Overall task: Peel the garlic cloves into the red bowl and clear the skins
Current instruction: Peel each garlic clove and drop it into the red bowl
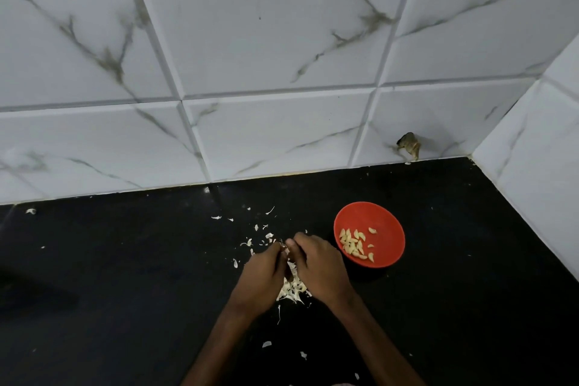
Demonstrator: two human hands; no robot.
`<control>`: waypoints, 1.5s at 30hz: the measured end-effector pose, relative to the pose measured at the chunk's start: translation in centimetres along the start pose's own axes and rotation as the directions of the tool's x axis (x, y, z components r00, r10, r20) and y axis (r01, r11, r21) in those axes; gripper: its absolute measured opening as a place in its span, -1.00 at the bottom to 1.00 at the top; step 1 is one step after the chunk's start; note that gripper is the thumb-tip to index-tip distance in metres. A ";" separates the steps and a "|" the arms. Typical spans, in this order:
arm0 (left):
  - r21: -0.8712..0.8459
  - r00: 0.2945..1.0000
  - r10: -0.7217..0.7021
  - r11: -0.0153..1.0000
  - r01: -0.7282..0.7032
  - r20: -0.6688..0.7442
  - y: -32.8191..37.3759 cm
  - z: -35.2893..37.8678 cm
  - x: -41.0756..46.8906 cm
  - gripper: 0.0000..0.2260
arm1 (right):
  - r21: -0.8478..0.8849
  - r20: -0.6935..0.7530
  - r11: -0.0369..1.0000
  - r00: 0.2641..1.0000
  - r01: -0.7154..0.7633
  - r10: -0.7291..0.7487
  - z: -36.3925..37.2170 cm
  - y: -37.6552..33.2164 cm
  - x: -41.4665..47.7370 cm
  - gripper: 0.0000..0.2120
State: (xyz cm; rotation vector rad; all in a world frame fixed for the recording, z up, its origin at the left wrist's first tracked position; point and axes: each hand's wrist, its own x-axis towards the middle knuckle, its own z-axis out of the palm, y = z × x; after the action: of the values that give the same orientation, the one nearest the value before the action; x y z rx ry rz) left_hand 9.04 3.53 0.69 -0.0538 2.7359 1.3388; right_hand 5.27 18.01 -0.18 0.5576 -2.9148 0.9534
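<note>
Head view.

1. Surface [125, 276]: black, running back to a white marble-pattern tiled wall [266, 56] at 12 o'clock, with a second tiled wall at 3 o'clock.
2. Left grip [263, 276]: enters from 6 o'clock with the fingers curled inward. Thumb and forefinger pinch a garlic clove [284, 247], which the fingertips largely hide.
3. Right grip [319, 266]: enters from 5 o'clock with the fingers curled. Its fingertips meet those of the left grip and pinch the same clove. The two grips touch at the fingertips.
4. Skin pile [293, 288]: white papery skins heaped on the surface directly under and between the two grips.
5. Loose skins [257, 227]: scattered at 11 to 12 o'clock from the grips. A few more lie at 6 o'clock between the forearms, and one lies far off at 9 o'clock near the wall.
6. Red bowl [385, 222]: upright on the surface at 2 o'clock from the grips, just beside the right grip but not touching it.
7. Peeled cloves [355, 244]: a loose cluster inside the bowl, toward its 8 o'clock side.
8. Brown ragged patch [409, 144]: on the wall at its base, at 1 o'clock from the bowl.
</note>
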 end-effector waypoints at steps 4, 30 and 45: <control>-0.034 1.000 -0.022 0.999 0.022 -0.005 0.5 0.3 -0.2 -0.78 | -0.027 -0.068 1.000 0.998 0.007 -0.009 0.1 -0.8 -0.3 -0.71; -0.368 0.996 -0.042 0.930 0.008 -0.083 1.6 0.2 -0.1 -0.76 | 0.606 0.104 0.773 0.982 -0.188 0.158 -0.6 -1.7 0.2 -0.65; -0.251 0.996 -0.021 0.968 -0.002 -0.088 -1.1 -0.9 1.4 -0.72 | 0.846 0.277 0.422 0.945 -0.326 0.175 -2.2 -2.7 0.0 -0.69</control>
State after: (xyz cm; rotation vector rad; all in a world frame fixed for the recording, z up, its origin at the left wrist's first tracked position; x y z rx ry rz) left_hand 7.65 2.17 0.28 -0.1488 2.6141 1.7127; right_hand 6.00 17.28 3.13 0.1419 -2.3625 2.6270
